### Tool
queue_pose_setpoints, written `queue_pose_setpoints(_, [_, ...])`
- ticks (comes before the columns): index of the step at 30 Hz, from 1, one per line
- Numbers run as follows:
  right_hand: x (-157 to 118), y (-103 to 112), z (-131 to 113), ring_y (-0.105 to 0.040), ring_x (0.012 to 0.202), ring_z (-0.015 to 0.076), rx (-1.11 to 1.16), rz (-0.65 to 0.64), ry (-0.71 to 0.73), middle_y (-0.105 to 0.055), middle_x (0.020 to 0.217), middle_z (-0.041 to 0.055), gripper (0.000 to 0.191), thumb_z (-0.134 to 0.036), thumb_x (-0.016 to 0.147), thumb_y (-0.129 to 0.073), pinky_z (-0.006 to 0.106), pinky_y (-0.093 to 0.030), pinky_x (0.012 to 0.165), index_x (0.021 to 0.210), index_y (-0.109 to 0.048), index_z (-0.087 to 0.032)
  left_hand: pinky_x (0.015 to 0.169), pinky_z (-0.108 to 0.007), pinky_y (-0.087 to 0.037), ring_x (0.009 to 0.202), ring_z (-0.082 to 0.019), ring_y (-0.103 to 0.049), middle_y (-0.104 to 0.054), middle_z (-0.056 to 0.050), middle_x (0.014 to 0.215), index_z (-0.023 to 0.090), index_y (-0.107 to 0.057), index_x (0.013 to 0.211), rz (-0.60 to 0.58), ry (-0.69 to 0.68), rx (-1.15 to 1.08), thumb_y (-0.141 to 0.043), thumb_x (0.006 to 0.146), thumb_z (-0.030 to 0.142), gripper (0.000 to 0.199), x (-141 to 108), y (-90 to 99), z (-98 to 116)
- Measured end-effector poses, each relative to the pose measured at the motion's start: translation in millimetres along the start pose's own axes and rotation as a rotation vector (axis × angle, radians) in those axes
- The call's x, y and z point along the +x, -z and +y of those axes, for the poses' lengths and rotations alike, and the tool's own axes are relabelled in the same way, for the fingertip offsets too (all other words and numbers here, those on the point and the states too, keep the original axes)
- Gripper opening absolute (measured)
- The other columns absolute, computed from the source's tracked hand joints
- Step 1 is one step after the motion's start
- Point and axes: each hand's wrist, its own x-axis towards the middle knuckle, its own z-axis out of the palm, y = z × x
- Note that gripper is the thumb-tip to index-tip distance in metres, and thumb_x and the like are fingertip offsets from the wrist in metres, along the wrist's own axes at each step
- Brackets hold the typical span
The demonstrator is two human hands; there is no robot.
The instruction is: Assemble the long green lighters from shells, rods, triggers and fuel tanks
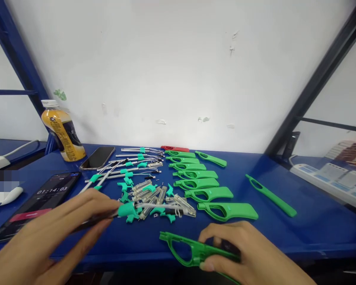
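Left hand (55, 225): head view; your fingers and thumb are pinched on the wired rod (101, 218), just behind its teal clip (126, 209).
Wired rod: held over the table's near left part, pointing toward the loose parts; probably light and stiff along the shaft, likely smooth enough to roll in a pinch.
Wire (160, 205): pale and blurred beyond the clip, with a black end (178, 212); likely limp and easily tugged loose, so don't grip there.
Right hand (246, 251): your thumb and fingers are closed around a green shell's (197, 253) handle; what the dark patch between them is, you cannot tell.
Green shell: near the table's front edge, loop toward the left; looks like light, thin, fairly rigid plastic. Take the broad handle; the slim loop would likely flex or crack first.
Clear tubes (163, 195): piled beyond your left hand among more teal clips; probably hard, slick and quick to roll.
Spare shells (237, 211): in a row beyond your right hand, handles rightward, easiest to take there.
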Motion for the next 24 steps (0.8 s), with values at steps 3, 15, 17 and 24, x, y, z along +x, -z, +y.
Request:
queue_pose_setpoints(3, [9,-12,5,-0.078,0.102,0.0261,0.057,0.033,0.025,-0.082,0.108,-0.0037,0.019,-0.048,0.095,-0.080,0.031,-0.056,0.088,0.111,-0.082,-0.038,0.089,-0.026,-0.068,0.101,-0.023,-0.081,-0.080,0.004,0.113,0.042,-0.071,0.125,-0.046,-0.053,-0.059,-0.059,0.102,0.034,0.027,-16,-14.5,5])
queue_pose_setpoints(15, [9,-26,22,-0.079,0.078,0.0249,-0.267,0.155,0.133,-0.072,0.122,0.0051,0.040,-0.054,0.087,-0.087,0.038,-0.066,0.072,0.123,-0.081,-0.036,0.091,-0.016,-0.061,0.108,-0.016,-0.078,-0.075,0.001,0.122,0.041,-0.068,0.137,-0.051,-0.039,-0.135,-0.053,0.111,0.033,0.031,-31,-53.3,10])
queue_pose_setpoints(17, [7,-28,27,-0.079,0.073,0.0220,-0.316,0.173,0.182,-0.072,0.122,0.0044,0.029,-0.046,0.096,-0.080,0.036,-0.066,0.067,0.124,-0.080,-0.038,0.091,-0.016,-0.061,0.110,-0.017,-0.078,-0.075,0.000,0.122,0.040,-0.070,0.135,-0.045,-0.046,-0.150,-0.052,0.112,0.033,0.030,-32,-55.3,12])
queue_pose_setpoints(24, [3,-25,26,-0.082,0.074,0.0214,-0.294,0.371,0.312,-0.075,0.126,0.0022,0.041,-0.059,0.095,-0.077,0.037,-0.071,0.069,0.131,-0.075,-0.040,0.093,-0.011,-0.057,0.112,-0.013,-0.076,-0.075,0.000,0.125,0.034,-0.067,0.139,-0.084,-0.075,-0.161,-0.053,0.113,0.031,0.030,-31,-58.3,22])
